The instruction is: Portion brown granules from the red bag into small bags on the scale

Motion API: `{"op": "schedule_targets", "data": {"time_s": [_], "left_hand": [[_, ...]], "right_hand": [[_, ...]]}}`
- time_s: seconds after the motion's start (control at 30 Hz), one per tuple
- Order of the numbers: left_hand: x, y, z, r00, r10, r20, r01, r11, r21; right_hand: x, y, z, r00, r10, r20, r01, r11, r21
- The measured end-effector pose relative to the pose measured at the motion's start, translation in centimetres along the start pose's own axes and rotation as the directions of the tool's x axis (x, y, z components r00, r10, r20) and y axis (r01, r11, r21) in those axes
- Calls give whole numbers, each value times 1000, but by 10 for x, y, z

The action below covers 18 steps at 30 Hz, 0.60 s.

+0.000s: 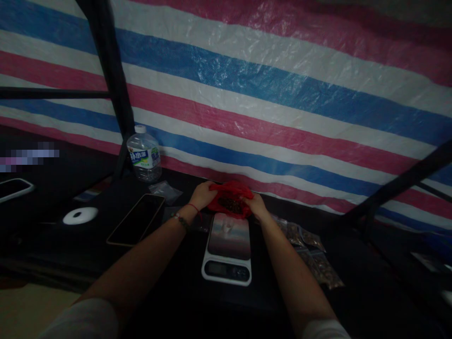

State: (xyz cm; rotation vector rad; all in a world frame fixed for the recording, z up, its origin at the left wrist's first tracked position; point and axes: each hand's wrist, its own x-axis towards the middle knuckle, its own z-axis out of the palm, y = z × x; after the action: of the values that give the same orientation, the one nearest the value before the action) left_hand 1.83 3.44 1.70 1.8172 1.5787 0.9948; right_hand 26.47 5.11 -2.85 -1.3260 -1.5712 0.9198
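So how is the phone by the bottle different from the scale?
The phone is a thin, flat slab with a dark screen and pale edge; the kitchen scale is thicker, white-framed, with a shiny platform and a small display at its front. The phone lies apart from the hands; the scale sits just below them. Both rest on the black table.

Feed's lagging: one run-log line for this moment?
left hand: holds red bag | right hand: holds red bag | bag: open, behind scale

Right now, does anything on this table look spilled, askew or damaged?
Nothing stands out. Both hands, left hand and right hand, hold the red plastic bag open behind the white digital kitchen scale; no spill shows.
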Motion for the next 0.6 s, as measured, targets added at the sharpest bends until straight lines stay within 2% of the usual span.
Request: {"op": "schedule_targets", "data": {"time_s": [0.13,0.4,0.5,0.6], "left_hand": [[1,-5,1,1000,10,-15,-10,1000,29],[2,-8,5,1000,3,-8,-3,1000,-5],[2,-7,3,1000,-6,-5,6,1000,5],[1,-4,0,1000,-15,-11,16,999,45]], "right_hand": [[1,2,2,1000,-5,1,5,999,44],[-2,-1,4,1000,5,28,-4,1000,-20],[1,-2,2,999,-13,-40,9,995,-101],[4,-5,-3,988,-14,-155,-27,966,-258]]}}
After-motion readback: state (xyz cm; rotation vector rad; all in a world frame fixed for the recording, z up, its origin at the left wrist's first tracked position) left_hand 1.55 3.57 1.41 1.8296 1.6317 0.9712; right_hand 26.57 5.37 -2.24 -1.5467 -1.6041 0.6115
